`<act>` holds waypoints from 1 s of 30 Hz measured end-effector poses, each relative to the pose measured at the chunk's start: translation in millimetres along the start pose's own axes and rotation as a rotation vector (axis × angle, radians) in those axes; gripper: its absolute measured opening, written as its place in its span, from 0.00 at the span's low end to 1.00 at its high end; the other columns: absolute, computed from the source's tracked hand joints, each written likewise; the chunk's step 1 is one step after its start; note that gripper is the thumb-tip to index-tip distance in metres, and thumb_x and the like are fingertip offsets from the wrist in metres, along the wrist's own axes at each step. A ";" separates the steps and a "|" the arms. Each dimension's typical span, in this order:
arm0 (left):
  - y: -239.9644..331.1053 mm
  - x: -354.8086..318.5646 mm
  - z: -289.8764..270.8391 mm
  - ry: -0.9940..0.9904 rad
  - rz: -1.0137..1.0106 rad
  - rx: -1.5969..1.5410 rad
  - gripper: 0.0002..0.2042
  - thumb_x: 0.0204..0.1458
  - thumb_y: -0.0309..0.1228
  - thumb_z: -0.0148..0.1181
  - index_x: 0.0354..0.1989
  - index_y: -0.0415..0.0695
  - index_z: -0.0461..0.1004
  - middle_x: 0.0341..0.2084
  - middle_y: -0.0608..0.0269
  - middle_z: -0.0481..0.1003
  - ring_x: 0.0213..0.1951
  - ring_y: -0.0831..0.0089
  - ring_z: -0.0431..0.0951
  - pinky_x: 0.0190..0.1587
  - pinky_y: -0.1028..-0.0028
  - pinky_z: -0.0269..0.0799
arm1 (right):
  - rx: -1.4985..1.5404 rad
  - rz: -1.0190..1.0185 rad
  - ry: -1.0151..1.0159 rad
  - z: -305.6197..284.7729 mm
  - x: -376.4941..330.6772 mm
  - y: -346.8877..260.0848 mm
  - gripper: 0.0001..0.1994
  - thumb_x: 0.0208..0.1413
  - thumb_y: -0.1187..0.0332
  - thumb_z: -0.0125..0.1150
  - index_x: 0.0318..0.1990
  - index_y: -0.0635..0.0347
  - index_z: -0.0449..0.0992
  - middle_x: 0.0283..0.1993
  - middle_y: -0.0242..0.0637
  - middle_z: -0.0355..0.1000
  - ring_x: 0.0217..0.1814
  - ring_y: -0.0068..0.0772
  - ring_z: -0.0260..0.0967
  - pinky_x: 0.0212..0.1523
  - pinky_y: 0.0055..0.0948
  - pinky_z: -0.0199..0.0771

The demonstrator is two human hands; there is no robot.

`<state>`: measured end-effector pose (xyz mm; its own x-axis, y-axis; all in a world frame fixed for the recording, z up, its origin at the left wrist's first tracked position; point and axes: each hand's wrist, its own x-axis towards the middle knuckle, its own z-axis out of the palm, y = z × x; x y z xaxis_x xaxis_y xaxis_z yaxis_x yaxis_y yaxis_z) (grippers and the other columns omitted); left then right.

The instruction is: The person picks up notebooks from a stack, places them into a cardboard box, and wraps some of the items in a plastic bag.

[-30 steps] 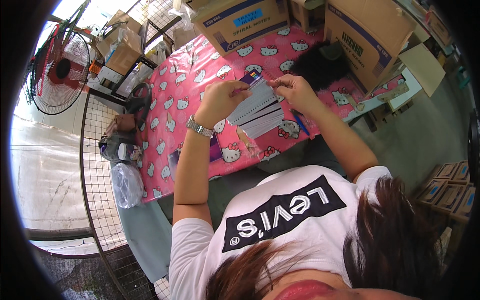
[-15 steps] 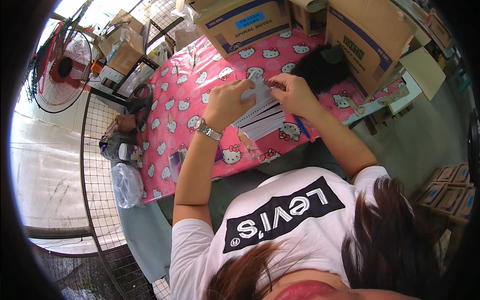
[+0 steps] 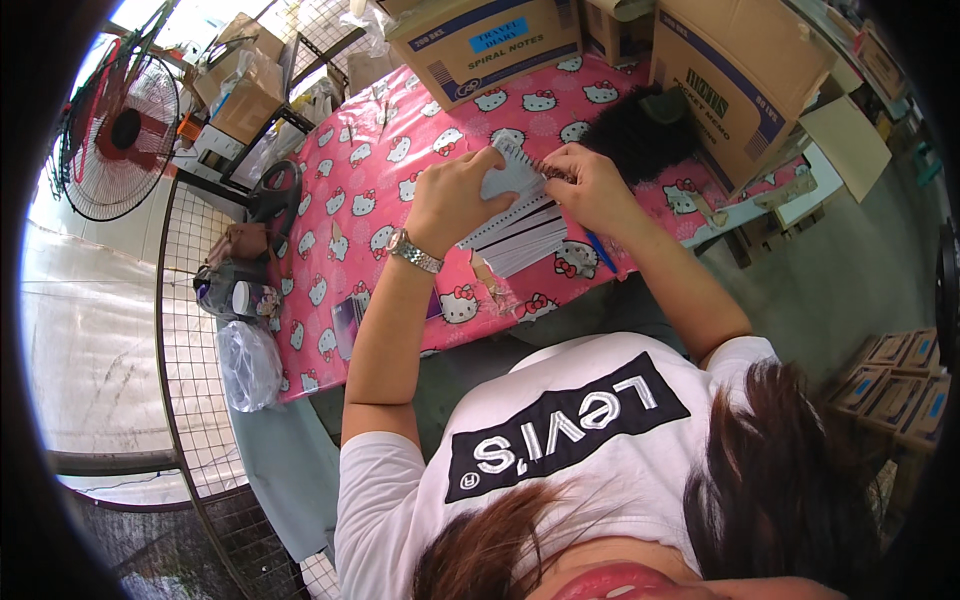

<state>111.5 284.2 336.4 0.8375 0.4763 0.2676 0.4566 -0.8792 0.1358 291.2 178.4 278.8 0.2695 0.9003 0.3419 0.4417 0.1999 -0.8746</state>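
A small white notepad (image 3: 508,180) with a row of punched holes along its edge is held up between both hands. My left hand (image 3: 452,203), a metal watch on its wrist, grips the pad with the thumb below and the fingers over its far side. At the pad's right edge my right hand (image 3: 592,192) has its thumb and fingers pinched on a thin dark spiral coil (image 3: 553,172). Underneath, fanned-out punched paper pads (image 3: 525,240) lie on the pink patterned tablecloth (image 3: 345,232). Close to them on the right lies a blue pen (image 3: 602,252).
A black bristly heap (image 3: 640,138) lies beyond my right hand. Cardboard boxes (image 3: 485,55) stand along the table's far side, another large carton (image 3: 740,85) at the right. At the left are a fan (image 3: 125,130), black scissors-like handles (image 3: 280,190), a jar (image 3: 250,298) and a plastic bag (image 3: 250,365).
The notepad has turned slightly and shows more of its face and holed edge. My left hand's fingers have shifted a little on it; my right hand keeps its pinch at the edge.
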 end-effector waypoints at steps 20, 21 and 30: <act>-8.0 3.8 -1.6 0.052 -0.030 -0.117 0.17 0.43 0.43 0.70 0.39 0.50 0.76 0.20 0.59 0.76 0.22 0.63 0.77 0.28 0.66 0.71 | 0.620 0.265 -0.125 1.3 18.3 -4.8 0.13 0.55 0.71 0.62 0.48 0.64 0.77 0.31 0.25 0.71 0.27 0.11 0.58 0.28 0.15 0.59; -8.4 3.7 -2.2 0.041 -0.041 -0.126 0.17 0.43 0.42 0.70 0.39 0.50 0.77 0.20 0.59 0.76 0.22 0.63 0.77 0.28 0.66 0.71 | 0.617 0.251 -0.120 2.4 18.3 -2.4 0.13 0.55 0.71 0.63 0.48 0.63 0.77 0.32 0.24 0.71 0.28 0.11 0.59 0.29 0.15 0.59; -12.5 5.4 -5.3 0.014 -0.008 -0.145 0.13 0.46 0.37 0.67 0.39 0.50 0.77 0.22 0.58 0.77 0.22 0.63 0.77 0.28 0.65 0.71 | 0.459 0.155 -0.071 7.0 18.3 15.1 0.13 0.57 0.69 0.62 0.49 0.61 0.76 0.39 0.27 0.72 0.34 0.13 0.64 0.33 0.17 0.63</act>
<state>108.8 297.7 341.1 0.8293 0.4843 0.2787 0.4144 -0.8677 0.2746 296.8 200.6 269.4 0.2364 0.9538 0.1855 -0.0257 0.1970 -0.9801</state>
